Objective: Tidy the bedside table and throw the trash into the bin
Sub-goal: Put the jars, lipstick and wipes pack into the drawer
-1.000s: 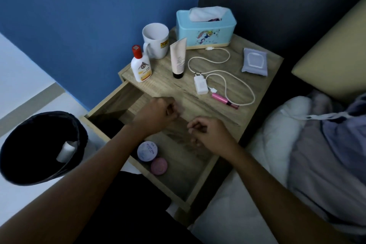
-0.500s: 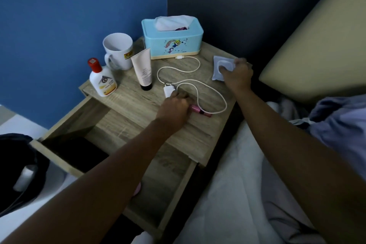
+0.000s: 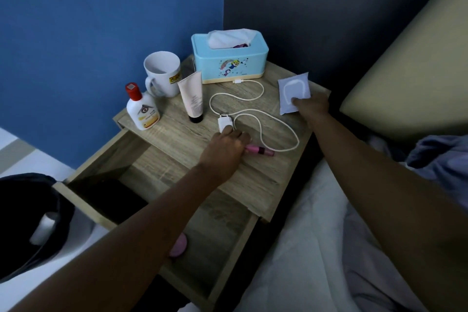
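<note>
Wipes pack now lifted, right hand.

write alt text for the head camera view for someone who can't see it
Over a wooden bedside table with its drawer open, a person's right hand grips a pale blue wipes packet while the left hand closes on a pink tube beside a white charger.

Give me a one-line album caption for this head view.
Bedside tidy-up: left hand on the pink tube, right hand pinching the wipes pack, drawer open.
</note>
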A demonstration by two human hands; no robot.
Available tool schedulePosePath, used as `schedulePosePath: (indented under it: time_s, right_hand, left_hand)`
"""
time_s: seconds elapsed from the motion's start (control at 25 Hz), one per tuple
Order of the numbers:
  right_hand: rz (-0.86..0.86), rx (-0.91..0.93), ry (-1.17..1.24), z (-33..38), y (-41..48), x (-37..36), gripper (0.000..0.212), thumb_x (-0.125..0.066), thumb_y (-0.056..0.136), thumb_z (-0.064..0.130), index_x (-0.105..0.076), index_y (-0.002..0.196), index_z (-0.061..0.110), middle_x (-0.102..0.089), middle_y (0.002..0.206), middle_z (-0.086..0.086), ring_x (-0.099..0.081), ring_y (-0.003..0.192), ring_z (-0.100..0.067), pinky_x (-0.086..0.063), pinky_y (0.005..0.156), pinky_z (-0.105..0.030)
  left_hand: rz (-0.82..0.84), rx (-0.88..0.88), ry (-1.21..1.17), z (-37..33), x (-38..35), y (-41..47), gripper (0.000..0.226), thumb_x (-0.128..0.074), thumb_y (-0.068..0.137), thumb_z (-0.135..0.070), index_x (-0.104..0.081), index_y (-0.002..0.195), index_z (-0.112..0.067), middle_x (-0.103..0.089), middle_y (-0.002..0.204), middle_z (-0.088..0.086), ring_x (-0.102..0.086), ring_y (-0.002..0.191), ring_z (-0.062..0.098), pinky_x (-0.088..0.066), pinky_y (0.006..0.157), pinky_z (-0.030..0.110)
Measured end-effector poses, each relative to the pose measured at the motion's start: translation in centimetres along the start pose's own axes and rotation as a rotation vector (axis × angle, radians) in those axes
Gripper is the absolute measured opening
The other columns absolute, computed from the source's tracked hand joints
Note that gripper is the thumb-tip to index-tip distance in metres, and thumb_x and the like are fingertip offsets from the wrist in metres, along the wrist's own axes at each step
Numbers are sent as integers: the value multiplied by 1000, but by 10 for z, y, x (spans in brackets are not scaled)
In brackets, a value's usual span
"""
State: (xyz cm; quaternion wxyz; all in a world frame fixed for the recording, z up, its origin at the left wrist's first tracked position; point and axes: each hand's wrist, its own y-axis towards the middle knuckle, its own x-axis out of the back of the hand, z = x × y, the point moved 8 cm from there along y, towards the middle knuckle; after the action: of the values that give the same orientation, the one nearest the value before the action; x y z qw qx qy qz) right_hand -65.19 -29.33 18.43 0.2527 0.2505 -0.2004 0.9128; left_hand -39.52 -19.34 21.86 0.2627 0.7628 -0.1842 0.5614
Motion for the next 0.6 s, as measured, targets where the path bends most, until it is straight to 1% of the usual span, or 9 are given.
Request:
schedulePosePath:
  time_s: [0.04, 0.08, 0.16, 0.2, 0.24, 0.32, 0.4, 0.48, 0.6]
  right_hand:
    - [-2, 4, 54, 0, -1, 2, 47, -71, 87, 22, -59, 124, -3, -63, 127, -18, -63, 105, -30, -52, 69, -30]
    - [-7, 22, 97, 3, -3, 6, 44, -70, 87, 21, -60, 122, -4, -64, 124, -20, -64, 103, -31, -54, 69, -33]
    - [-19, 79, 158, 13, -11, 14, 38, -69, 86, 19, -64, 116, -3, -67, 116, -20, -66, 102, -33, -57, 81, -43]
    - [-26, 116, 173, 20, -19, 18, 37, -69, 85, 19, -65, 114, -3, -68, 110, -18, -67, 98, -33, -58, 83, -46]
    - [-23, 159, 189, 29, -29, 20, 36, -68, 85, 20, -65, 112, -2, -69, 104, -16, -68, 91, -31, -58, 79, -46]
    - [3, 259, 225, 51, -58, 22, 33, -68, 87, 20, -64, 112, -2, -67, 93, -12, -66, 72, -21, -56, 62, -36]
    - [50, 369, 249, 72, -95, 19, 27, -69, 89, 18, -65, 109, 1, -67, 84, -7, -62, 57, -8, -53, 50, -26]
    - [119, 466, 242, 86, -134, 10, 24, -72, 87, 17, -67, 104, 2, -69, 82, -7, -64, 55, -6, -53, 49, -21]
    - [259, 562, 183, 82, -187, -12, 23, -75, 83, 13, -71, 105, 6, -73, 86, -7, -68, 67, -3, -53, 59, -15]
  left_hand:
    - [-13, 13, -12, 3, 5, -4, 23, -55, 86, -12, -62, 108, -12, -67, 101, 11, -55, 101, 34, -46, 73, 42]
    - [-25, 31, -26, 7, 11, -8, 23, -55, 86, -12, -62, 107, -13, -68, 99, 11, -55, 99, 33, -47, 73, 42]
    - [-39, 66, -60, 16, 24, -19, 22, -55, 86, -13, -62, 107, -12, -68, 99, 11, -54, 96, 31, -49, 75, 42]
    - [-51, 87, -93, 20, 31, -27, 21, -56, 87, -14, -62, 106, -12, -68, 99, 10, -54, 95, 29, -48, 76, 41]
    - [-67, 116, -139, 27, 37, -37, 19, -58, 88, -15, -62, 106, -12, -67, 99, 9, -54, 94, 27, -47, 76, 39]
    - [-98, 179, -228, 41, 50, -57, 17, -62, 89, -16, -62, 106, -15, -66, 98, 6, -52, 91, 19, -41, 72, 29]
    - [-87, 243, -305, 56, 60, -77, 16, -62, 90, -18, -62, 106, -19, -65, 96, 1, -52, 87, 14, -39, 70, 26]
    - [-67, 304, -393, 71, 69, -97, 13, -60, 92, -20, -61, 105, -23, -63, 89, -4, -55, 78, 9, -39, 65, 22]
    - [-76, 474, -498, 106, 81, -135, 8, -57, 95, -19, -59, 102, -24, -60, 75, -7, -54, 62, 3, -38, 57, 14]
